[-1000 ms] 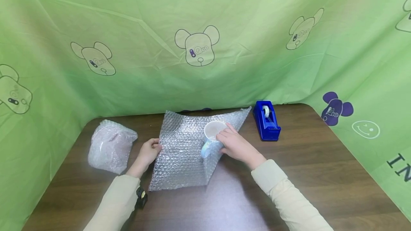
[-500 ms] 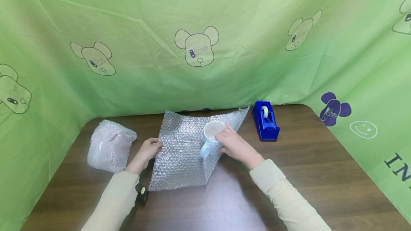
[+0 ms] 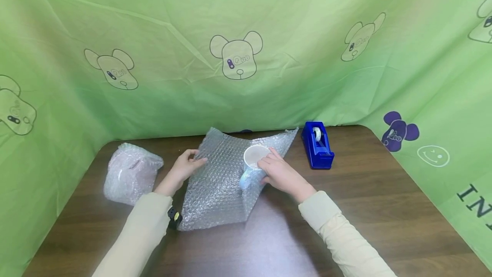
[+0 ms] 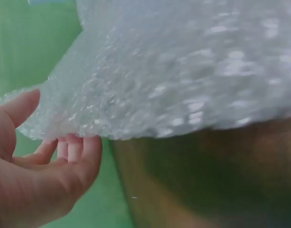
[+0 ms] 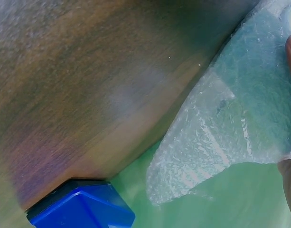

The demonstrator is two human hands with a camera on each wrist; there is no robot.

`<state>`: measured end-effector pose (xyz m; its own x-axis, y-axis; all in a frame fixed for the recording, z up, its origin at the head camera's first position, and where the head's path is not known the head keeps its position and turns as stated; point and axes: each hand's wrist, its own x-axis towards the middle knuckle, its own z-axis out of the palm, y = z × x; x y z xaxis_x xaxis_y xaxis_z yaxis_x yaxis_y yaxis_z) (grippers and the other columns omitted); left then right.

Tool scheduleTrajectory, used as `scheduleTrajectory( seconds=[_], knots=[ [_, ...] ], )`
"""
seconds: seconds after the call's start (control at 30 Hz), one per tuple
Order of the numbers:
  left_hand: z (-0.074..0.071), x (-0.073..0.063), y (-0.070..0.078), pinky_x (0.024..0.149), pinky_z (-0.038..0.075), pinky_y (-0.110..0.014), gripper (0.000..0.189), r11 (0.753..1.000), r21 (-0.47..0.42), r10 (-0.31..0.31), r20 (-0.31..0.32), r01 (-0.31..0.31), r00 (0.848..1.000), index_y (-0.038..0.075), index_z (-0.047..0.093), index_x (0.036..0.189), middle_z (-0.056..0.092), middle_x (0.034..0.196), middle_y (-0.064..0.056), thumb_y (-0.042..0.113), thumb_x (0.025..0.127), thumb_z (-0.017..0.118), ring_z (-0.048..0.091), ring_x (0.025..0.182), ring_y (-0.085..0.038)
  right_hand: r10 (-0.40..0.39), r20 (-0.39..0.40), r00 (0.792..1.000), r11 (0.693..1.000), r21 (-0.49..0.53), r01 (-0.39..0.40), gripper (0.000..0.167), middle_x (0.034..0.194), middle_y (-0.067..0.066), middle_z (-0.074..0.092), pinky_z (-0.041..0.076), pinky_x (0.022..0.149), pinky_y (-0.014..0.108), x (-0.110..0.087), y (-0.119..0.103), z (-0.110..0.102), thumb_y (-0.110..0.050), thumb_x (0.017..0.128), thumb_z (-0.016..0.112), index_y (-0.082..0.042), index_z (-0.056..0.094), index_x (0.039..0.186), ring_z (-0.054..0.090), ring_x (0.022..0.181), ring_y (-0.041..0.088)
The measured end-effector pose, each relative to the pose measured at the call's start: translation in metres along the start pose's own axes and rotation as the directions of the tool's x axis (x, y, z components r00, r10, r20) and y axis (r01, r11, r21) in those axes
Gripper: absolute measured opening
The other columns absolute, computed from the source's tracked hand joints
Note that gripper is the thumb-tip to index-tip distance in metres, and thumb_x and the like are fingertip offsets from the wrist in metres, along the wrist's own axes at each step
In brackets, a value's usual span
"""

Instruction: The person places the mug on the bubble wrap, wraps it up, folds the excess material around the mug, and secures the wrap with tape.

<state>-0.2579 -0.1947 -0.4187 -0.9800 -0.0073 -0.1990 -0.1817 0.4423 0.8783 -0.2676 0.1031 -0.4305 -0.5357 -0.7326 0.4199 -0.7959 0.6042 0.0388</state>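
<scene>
A sheet of bubble wrap (image 3: 217, 183) spreads over the table, its far-left corner raised. My left hand (image 3: 180, 173) holds its left edge; in the left wrist view the thumb (image 4: 26, 107) lies over the wrap (image 4: 164, 80) and the other fingers reach under it. A light blue mug (image 3: 250, 176), white inside, is tilted on the right part of the sheet, its handle toward the lower left. My right hand (image 3: 279, 172) grips the mug at its right side, with the wrap's right flap drawn up around it. In the right wrist view only that hand's edge shows.
A blue tape dispenser (image 3: 318, 146) with a clear roll stands at the right rear. On the left lies a bundle wrapped in bubble wrap (image 3: 130, 176). Green printed cloth (image 3: 169, 97) hangs behind the brown wooden table (image 3: 369, 208).
My left hand has moved up and to the right, lifting and folding inward the far-left part of the bubble wrap. The right hand and mug have stayed nearly still.
</scene>
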Motion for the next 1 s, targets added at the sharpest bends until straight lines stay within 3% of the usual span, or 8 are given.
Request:
scheduleTrajectory(
  seconds=[0.13, 0.3, 0.53, 0.67, 0.77, 0.83, 0.93, 1.0],
  knots=[
    [0.004, 0.000, 0.014, 0.097, 0.045, -0.050, 0.051, 0.985, 0.153, 0.093, -0.055, -0.083, 0.994, -0.001, 0.043, 0.136, 0.050, 0.134, -0.029, 0.025, 0.095, 0.058, 0.050, 0.122, -0.040, 0.001, -0.004, 1.000, 1.000, 0.000, -0.001, 0.042, 0.074, -0.004, 0.059, 0.035, 0.110, 0.053, 0.000, 0.000, -0.001, -0.023, 0.060, 0.084, -0.011, 0.047, 0.074, 0.057, 0.085, 0.018],
    [0.012, -0.003, 0.029, 0.090, 0.047, -0.048, 0.034, 0.926, 0.353, 0.192, -0.133, -0.134, 0.972, 0.003, 0.060, 0.120, 0.065, 0.116, -0.021, 0.027, 0.096, 0.054, 0.060, 0.106, -0.035, 0.008, 0.000, 1.000, 1.000, 0.000, -0.008, 0.041, 0.075, -0.004, 0.059, 0.034, 0.111, 0.053, -0.001, 0.000, -0.001, -0.022, 0.060, 0.084, -0.012, 0.047, 0.074, 0.058, 0.085, 0.018],
    [0.025, -0.012, 0.046, 0.070, 0.047, -0.043, 0.023, 0.875, 0.443, 0.309, -0.198, -0.197, 0.930, 0.010, 0.068, 0.097, 0.064, 0.096, -0.013, 0.029, 0.095, 0.056, 0.059, 0.084, -0.027, 0.005, -0.004, 1.000, 1.000, 0.007, -0.005, 0.041, 0.075, -0.003, 0.060, 0.034, 0.110, 0.054, -0.001, 0.000, 0.000, -0.022, 0.060, 0.084, -0.011, 0.047, 0.073, 0.058, 0.086, 0.019],
    [0.034, -0.020, 0.057, 0.063, 0.045, -0.038, 0.021, 0.811, 0.523, 0.396, -0.156, -0.264, 0.905, 0.013, 0.060, 0.080, 0.062, 0.101, -0.009, 0.029, 0.094, 0.057, 0.057, 0.084, -0.023, 0.005, -0.001, 1.000, 1.000, 0.007, -0.005, 0.041, 0.075, -0.003, 0.059, 0.034, 0.110, 0.054, 0.000, 0.000, 0.000, -0.022, 0.060, 0.085, -0.011, 0.047, 0.073, 0.058, 0.086, 0.019],
    [0.041, -0.025, 0.062, 0.067, 0.051, -0.041, 0.016, 0.680, 0.648, 0.523, -0.102, -0.342, 0.846, 0.012, 0.063, 0.085, 0.065, 0.106, -0.009, 0.025, 0.094, 0.058, 0.061, 0.090, -0.025, 0.005, 0.007, 1.000, 1.000, 0.004, -0.005, 0.041, 0.075, -0.003, 0.060, 0.034, 0.110, 0.054, 0.000, 0.000, -0.001, -0.022, 0.060, 0.084, -0.011, 0.047, 0.073, 0.058, 0.086, 0.019],
    [0.047, -0.027, 0.063, 0.076, 0.053, -0.041, 0.011, 0.523, 0.759, 0.644, -0.054, -0.388, 0.763, 0.012, 0.067, 0.090, 0.067, 0.108, -0.009, 0.022, 0.092, 0.061, 0.063, 0.095, -0.026, 0.008, 0.011, 1.000, 1.000, 0.004, -0.008, 0.040, 0.075, -0.003, 0.060, 0.034, 0.110, 0.054, 0.001, -0.001, -0.001, -0.022, 0.060, 0.084, -0.011, 0.048, 0.073, 0.058, 0.085, 0.019],
    [0.054, -0.031, 0.065, 0.087, 0.053, -0.036, 0.016, 0.281, 0.876, 0.788, 0.023, -0.391, 0.616, 0.014, 0.071, 0.101, 0.070, 0.110, -0.006, 0.020, 0.087, 0.066, 0.065, 0.102, -0.024, 0.009, 0.012, 1.000, 1.000, 0.001, -0.009, 0.040, 0.075, -0.003, 0.059, 0.034, 0.110, 0.054, 0.001, -0.001, -0.001, -0.022, 0.060, 0.084, -0.011, 0.048, 0.074, 0.058, 0.085, 0.019],
    [0.058, -0.033, 0.067, 0.092, 0.052, -0.034, 0.021, 0.203, 0.898, 0.819, 0.063, -0.391, 0.570, 0.015, 0.071, 0.107, 0.071, 0.112, -0.006, 0.019, 0.086, 0.067, 0.066, 0.105, -0.023, 0.015, 0.011, 1.000, 1.000, 0.004, -0.015, 0.040, 0.075, -0.003, 0.060, 0.034, 0.110, 0.054, 0.001, -0.001, -0.001, -0.022, 0.060, 0.084, -0.011, 0.049, 0.074, 0.058, 0.084, 0.019]
  ],
)
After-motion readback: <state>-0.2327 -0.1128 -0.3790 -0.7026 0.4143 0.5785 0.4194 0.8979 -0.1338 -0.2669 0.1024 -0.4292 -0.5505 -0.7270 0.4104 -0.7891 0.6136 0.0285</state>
